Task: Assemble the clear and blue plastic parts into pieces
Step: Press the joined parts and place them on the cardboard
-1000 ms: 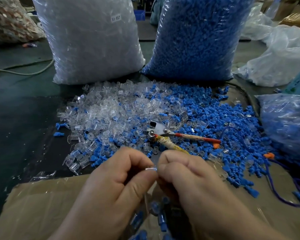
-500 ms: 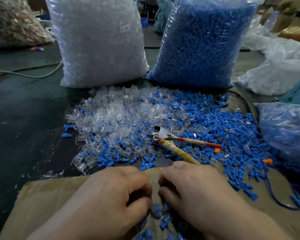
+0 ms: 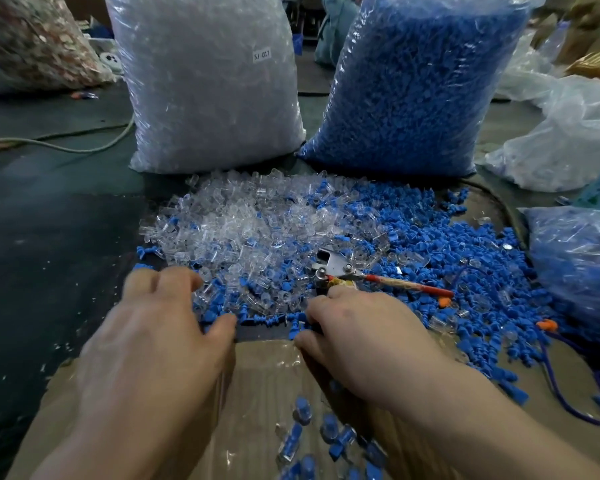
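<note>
Parts lie heaped at 12 o'clock, clear parts toward 11 and blue parts toward 1; they are probably light, stiff and slick, best pinched across the sides. Left hand hovers over the clear ones, fingers loose, thumb apart, gripping nothing; right hand curls into the blue edge, and I cannot tell whether it holds anything. Label on the bag at 11 reads "SJ 017".

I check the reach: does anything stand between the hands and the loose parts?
Nothing visible does. The left hand and right hand both reach the near edge of the parts pile; a metal cutter lies beyond the right fingers.
</note>
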Motion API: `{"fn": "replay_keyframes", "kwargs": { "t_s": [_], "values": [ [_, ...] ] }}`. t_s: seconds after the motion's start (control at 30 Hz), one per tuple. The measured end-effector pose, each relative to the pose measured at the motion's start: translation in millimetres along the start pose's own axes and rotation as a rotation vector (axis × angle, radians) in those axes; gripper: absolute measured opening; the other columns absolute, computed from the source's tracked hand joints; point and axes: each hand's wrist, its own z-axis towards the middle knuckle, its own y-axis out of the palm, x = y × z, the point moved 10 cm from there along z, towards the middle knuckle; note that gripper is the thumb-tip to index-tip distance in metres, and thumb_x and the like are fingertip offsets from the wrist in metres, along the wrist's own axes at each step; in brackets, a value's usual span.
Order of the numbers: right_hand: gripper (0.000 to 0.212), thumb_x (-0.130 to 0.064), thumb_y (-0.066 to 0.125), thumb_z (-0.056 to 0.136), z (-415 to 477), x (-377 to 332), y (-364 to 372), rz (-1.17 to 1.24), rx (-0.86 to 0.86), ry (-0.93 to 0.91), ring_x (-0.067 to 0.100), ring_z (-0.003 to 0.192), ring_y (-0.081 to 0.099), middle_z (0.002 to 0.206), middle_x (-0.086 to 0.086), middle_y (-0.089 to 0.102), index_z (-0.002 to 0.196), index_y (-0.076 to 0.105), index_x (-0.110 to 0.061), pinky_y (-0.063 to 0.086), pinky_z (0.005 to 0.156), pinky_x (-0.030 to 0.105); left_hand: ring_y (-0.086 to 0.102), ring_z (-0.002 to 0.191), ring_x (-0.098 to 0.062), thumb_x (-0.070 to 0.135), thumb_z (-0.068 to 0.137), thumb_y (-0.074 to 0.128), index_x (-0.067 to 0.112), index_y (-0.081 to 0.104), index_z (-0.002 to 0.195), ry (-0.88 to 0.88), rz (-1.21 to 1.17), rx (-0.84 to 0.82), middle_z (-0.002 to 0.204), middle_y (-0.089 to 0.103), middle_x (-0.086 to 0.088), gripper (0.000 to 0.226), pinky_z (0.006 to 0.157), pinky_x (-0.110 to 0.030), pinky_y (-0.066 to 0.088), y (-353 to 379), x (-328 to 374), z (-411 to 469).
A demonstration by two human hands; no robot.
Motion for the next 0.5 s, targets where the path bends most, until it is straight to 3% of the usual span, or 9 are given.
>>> {"fn": "replay_keyframes", "kwargs": {
  "t_s": [0.13, 0.27, 0.33, 0.5],
  "values": [
    [0.024, -0.047, 0.043, 0.098, 7.9, 0.9, 2.4, 0.001, -0.032, -0.014, 0.022, 0.078, 0.05, 0.085, -0.003, 0.046, 0.086, 0.046, -0.027, 0.042, 0.062, 0.037, 0.057, 0.088, -0.015, 0.07, 0.076, 0.058, 0.039, 0.051, 0.119, -0.039, 0.142, -0.126, 0.106, 0.047, 0.01, 0.054, 0.065, -0.031, 0.048, 10.4, -11.4, 4.2],
    [0.022, -0.041, 0.042, 0.099, 6.5, -0.9, 1.8, 0.015, 0.02, -0.022, 0.017, 0.067, 0.043, 0.076, -0.006, 0.038, 0.084, 0.039, -0.025, 0.035, 0.055, 0.033, 0.057, 0.088, -0.011, 0.048, 0.086, 0.062, 0.038, 0.058, 0.107, 0.071, 0.045, -0.146, 0.101, 0.055, 0.018, 0.024, 0.068, -0.03, 0.045, 17.3, 5.5, 2.4],
    [0.02, -0.039, 0.04, 0.099, 2.2, -1.4, -0.6, 0.039, 0.051, -0.019, 0.01, 0.061, 0.037, 0.075, -0.008, 0.036, 0.084, 0.037, -0.025, 0.029, 0.05, 0.028, 0.055, 0.086, -0.01, 0.043, 0.087, 0.064, 0.038, 0.059, 0.107, 0.108, 0.004, -0.122, 0.098, 0.053, 0.019, 0.021, 0.068, -0.03, 0.042, 16.7, 12.8, 2.1],
    [0.017, -0.032, 0.045, 0.096, -11.3, -0.7, -5.2, 0.093, 0.077, -0.035, 0.005, 0.063, 0.033, 0.076, -0.012, 0.038, 0.084, 0.034, -0.029, 0.029, 0.053, 0.027, 0.055, 0.082, -0.004, 0.038, 0.087, 0.067, 0.038, 0.06, 0.105, 0.164, -0.114, -0.116, 0.09, 0.055, 0.021, 0.019, 0.071, -0.028, 0.047, 19.9, 21.6, 2.0]
  ]
}}
